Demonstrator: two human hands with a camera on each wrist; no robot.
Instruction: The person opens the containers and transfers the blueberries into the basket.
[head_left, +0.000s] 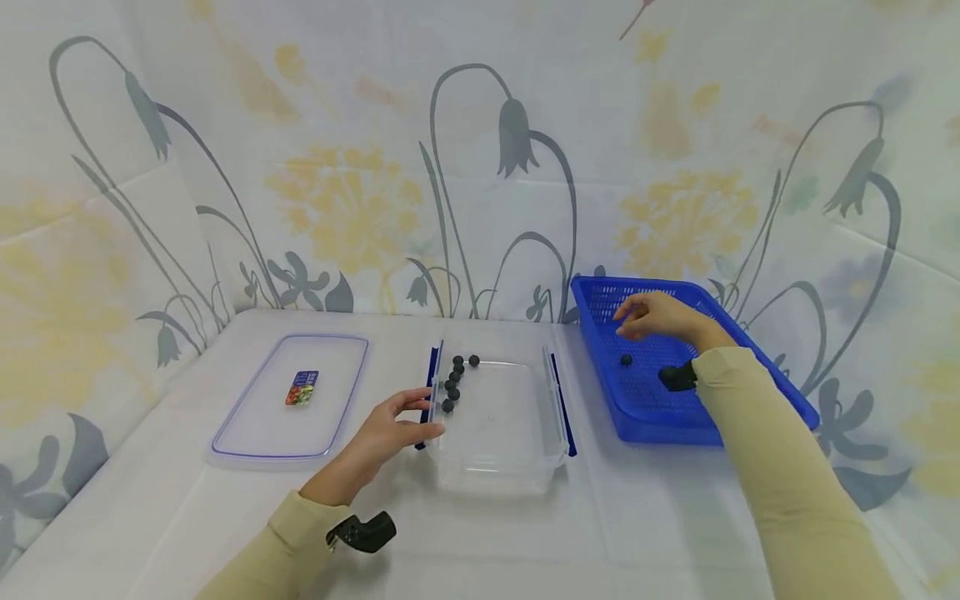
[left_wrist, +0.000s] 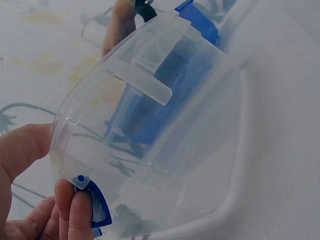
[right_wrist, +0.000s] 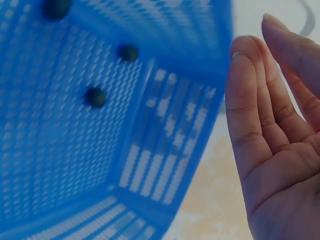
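Observation:
A clear plastic container (head_left: 495, 417) with blue side latches stands on the table. My left hand (head_left: 393, 429) holds its left wall, the thumb at the rim and fingers by the blue latch (left_wrist: 97, 205). Several small dark balls (head_left: 453, 394) lie along the container's left side. To the right, my right hand (head_left: 660, 321) hovers over a blue perforated basket (head_left: 630, 425), its fingers slightly bent and nothing between them. Inside the basket are a few more dark balls (right_wrist: 96, 97); in the head view one dark ball (head_left: 626, 360) shows below the right hand.
A clear lid (head_left: 270, 433) with a purple-blue edge lies flat on the left, bearing a small colourful label (head_left: 302, 388). The table has a white cloth (head_left: 480, 550), and a flower-patterned curtain (head_left: 360, 83) hangs behind it.

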